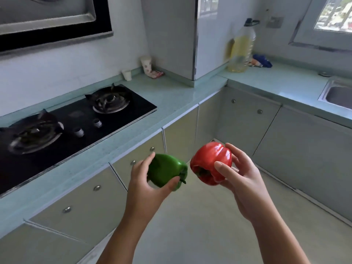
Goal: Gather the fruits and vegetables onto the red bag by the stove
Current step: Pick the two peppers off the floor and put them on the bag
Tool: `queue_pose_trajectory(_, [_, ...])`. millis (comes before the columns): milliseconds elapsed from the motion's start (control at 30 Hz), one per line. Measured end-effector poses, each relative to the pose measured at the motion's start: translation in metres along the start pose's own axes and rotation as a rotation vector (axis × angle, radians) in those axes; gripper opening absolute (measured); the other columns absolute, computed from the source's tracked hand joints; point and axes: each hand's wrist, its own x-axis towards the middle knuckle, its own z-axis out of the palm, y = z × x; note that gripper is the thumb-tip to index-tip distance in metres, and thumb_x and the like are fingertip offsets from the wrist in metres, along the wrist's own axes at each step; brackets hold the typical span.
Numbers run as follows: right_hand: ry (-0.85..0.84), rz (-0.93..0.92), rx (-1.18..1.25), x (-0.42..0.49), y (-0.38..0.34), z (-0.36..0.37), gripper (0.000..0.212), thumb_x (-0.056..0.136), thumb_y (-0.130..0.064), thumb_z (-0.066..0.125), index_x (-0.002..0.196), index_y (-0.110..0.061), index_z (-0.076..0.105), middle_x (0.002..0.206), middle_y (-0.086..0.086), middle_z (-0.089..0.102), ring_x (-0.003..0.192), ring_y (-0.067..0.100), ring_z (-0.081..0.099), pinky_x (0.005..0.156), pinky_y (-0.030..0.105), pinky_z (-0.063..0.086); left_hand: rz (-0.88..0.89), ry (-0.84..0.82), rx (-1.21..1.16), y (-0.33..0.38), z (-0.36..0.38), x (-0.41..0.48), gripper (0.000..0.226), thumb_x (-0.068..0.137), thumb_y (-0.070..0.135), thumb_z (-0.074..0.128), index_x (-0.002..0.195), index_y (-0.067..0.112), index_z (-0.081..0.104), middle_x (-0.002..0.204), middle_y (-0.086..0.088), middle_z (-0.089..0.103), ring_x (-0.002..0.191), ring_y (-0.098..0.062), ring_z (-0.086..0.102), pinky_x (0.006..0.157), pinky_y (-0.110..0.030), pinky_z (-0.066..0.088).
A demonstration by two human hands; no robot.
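Observation:
My left hand (146,184) grips a green bell pepper (166,171), fingers curled over its top and thumb under it. A red bell pepper (210,162) sits in my right hand (238,174), its stem end facing me, thumb across its front. Both peppers hang in the air in front of the cabinet doors, below the counter edge. The black two-burner stove (76,119) is set into the pale green counter (171,96) at the left. No red bag shows in this view.
A small white cup (127,74), a patterned cup (146,64) and a pink packet (156,74) stand behind the stove. A large oil bottle (240,48) and a blue cloth (262,60) sit in the far corner. A steel sink (339,94) is at the right.

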Motion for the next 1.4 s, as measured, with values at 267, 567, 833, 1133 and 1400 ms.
queue_pose_trajectory(267, [-0.162,0.04,-0.057,-0.014,0.021,0.116,0.059,0.058,-0.024,0.073,0.113,-0.034,0.053,0.118,0.002,0.054,0.098,0.019,0.062,0.08,0.04,0.053,-0.119,0.177,0.02,-0.038,-0.119,-0.015,0.082,0.052,0.054,0.071,0.127,0.036,0.043,0.115,0.028,0.04,0.111,0.003,0.044,0.09,-0.02,0.039])
queue_pose_trajectory(567, [-0.325,0.051,-0.121,-0.059,0.049,0.255,0.058,0.058,-0.027,0.073,0.112,-0.035,0.053,0.117,0.002,0.055,0.102,0.023,0.06,0.082,0.044,0.053,-0.168,0.309,0.005,-0.092,-0.257,-0.048,0.07,0.061,0.037,0.08,0.12,0.04,0.043,0.113,0.027,0.042,0.111,0.003,0.044,0.09,-0.022,0.042])
queue_pose_trajectory(833, [-0.524,0.056,-0.217,-0.107,0.082,0.377,0.06,0.056,-0.029,0.073,0.11,-0.039,0.051,0.118,-0.003,0.055,0.105,0.019,0.057,0.087,0.044,0.05,-0.257,0.474,-0.07,-0.145,-0.373,-0.099,0.072,0.052,0.047,0.076,0.118,0.035,0.047,0.116,0.019,0.047,0.111,-0.006,0.049,0.082,-0.017,0.045])
queue_pose_trajectory(1133, [-0.781,0.076,-0.285,-0.151,0.12,0.482,0.063,0.058,-0.028,0.081,0.112,-0.038,0.049,0.118,-0.004,0.056,0.103,0.019,0.058,0.086,0.043,0.05,-0.345,0.669,-0.045,-0.186,-0.453,-0.16,0.068,0.054,0.047,0.08,0.113,0.045,0.046,0.118,0.019,0.048,0.111,-0.006,0.051,0.089,-0.03,0.05])
queue_pose_trajectory(1400, [-0.909,0.117,-0.274,-0.15,0.15,0.544,0.055,0.059,-0.027,0.069,0.11,-0.038,0.051,0.118,-0.002,0.057,0.102,0.02,0.059,0.075,0.033,0.049,-0.41,0.822,0.021,-0.215,-0.486,-0.183,0.067,0.052,0.047,0.081,0.109,0.05,0.045,0.113,0.03,0.043,0.109,-0.007,0.052,0.091,-0.034,0.049])
